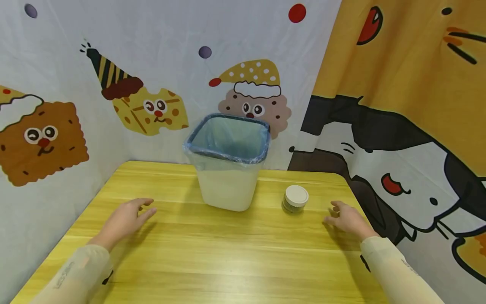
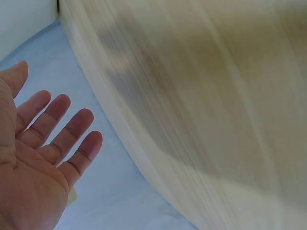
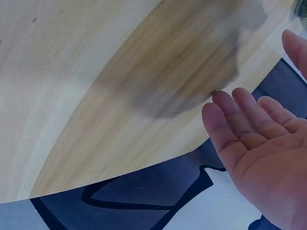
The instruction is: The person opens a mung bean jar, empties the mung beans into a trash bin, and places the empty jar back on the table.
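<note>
A whitish bin [image 1: 228, 188] stands upright at the back middle of the table, its rim wrapped in a translucent bluish bag liner [image 1: 201, 152]. To its right is a small round jar [image 1: 295, 199] with a white lid; a sliver of the jar [image 3: 302, 12] shows in the right wrist view's top corner. My left hand [image 1: 127, 219] hovers over the table's left side, fingers relaxed and apart from the bin. In the left wrist view that palm [image 2: 36, 179] holds nothing. My right hand [image 1: 349, 221] hovers near the right edge, beside the jar without touching it, its palm [image 3: 273, 158] bare.
The wood-grain table [image 1: 228, 257] has rounded back corners. Behind and at the left hangs a white cloth [image 1: 159, 25] printed with cartoon food. A yellow cartoon curtain [image 1: 410, 76] hangs along the right side, close to the table edge.
</note>
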Action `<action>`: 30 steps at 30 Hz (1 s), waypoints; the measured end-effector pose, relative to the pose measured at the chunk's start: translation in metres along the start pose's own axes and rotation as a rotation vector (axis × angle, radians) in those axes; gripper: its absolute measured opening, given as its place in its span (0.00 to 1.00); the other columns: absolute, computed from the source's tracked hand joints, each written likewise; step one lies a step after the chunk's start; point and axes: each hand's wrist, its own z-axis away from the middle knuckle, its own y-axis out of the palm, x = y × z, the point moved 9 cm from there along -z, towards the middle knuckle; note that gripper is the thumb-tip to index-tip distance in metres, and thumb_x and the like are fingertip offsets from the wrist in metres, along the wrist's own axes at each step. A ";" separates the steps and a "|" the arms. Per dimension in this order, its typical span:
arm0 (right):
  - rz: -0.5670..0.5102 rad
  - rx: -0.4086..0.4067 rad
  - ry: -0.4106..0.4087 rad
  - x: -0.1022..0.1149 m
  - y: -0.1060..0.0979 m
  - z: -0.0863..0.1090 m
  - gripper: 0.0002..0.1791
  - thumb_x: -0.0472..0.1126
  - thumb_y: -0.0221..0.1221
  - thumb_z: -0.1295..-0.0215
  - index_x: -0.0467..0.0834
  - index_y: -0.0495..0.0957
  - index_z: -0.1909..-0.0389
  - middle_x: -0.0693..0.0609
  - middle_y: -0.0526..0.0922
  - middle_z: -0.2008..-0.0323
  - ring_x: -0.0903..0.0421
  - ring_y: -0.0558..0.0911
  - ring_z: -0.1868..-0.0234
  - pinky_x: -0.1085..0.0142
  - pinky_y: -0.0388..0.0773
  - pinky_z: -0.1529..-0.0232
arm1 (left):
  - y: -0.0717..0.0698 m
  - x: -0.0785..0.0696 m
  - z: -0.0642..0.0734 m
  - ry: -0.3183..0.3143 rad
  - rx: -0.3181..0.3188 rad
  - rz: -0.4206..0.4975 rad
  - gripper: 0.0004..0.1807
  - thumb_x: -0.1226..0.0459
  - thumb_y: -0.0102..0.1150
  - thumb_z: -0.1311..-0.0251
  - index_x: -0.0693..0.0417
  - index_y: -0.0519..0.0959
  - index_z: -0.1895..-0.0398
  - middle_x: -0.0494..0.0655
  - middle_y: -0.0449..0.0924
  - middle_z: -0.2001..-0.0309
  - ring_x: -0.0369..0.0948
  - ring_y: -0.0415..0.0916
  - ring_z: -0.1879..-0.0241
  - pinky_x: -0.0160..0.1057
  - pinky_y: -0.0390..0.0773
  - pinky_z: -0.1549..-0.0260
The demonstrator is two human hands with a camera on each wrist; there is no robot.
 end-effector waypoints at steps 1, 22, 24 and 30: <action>-0.001 0.001 -0.004 0.001 0.000 0.000 0.47 0.51 0.69 0.29 0.25 0.61 0.24 0.22 0.74 0.32 0.23 0.76 0.34 0.33 0.77 0.37 | 0.001 -0.001 0.001 0.001 0.000 -0.002 0.32 0.47 0.56 0.20 0.63 0.76 0.28 0.68 0.79 0.32 0.67 0.80 0.39 0.69 0.81 0.45; -0.015 0.005 -0.009 0.004 0.005 0.001 0.51 0.54 0.71 0.31 0.26 0.59 0.22 0.23 0.74 0.31 0.24 0.76 0.33 0.32 0.76 0.35 | 0.009 -0.018 0.005 0.027 -0.010 0.001 0.29 0.51 0.59 0.22 0.60 0.77 0.28 0.67 0.80 0.33 0.66 0.81 0.39 0.68 0.82 0.45; -0.013 0.003 -0.012 0.005 0.006 0.001 0.51 0.55 0.72 0.32 0.26 0.60 0.23 0.23 0.74 0.32 0.24 0.76 0.33 0.32 0.75 0.35 | 0.010 -0.019 0.006 0.028 -0.009 -0.001 0.29 0.51 0.59 0.22 0.60 0.77 0.28 0.66 0.80 0.33 0.66 0.81 0.39 0.67 0.82 0.45; -0.006 -0.004 -0.022 0.009 0.006 0.001 0.53 0.57 0.72 0.33 0.25 0.61 0.24 0.23 0.76 0.33 0.24 0.77 0.34 0.32 0.75 0.35 | 0.012 -0.024 0.009 0.044 -0.005 0.008 0.29 0.49 0.59 0.21 0.61 0.78 0.29 0.66 0.81 0.34 0.66 0.82 0.40 0.67 0.83 0.46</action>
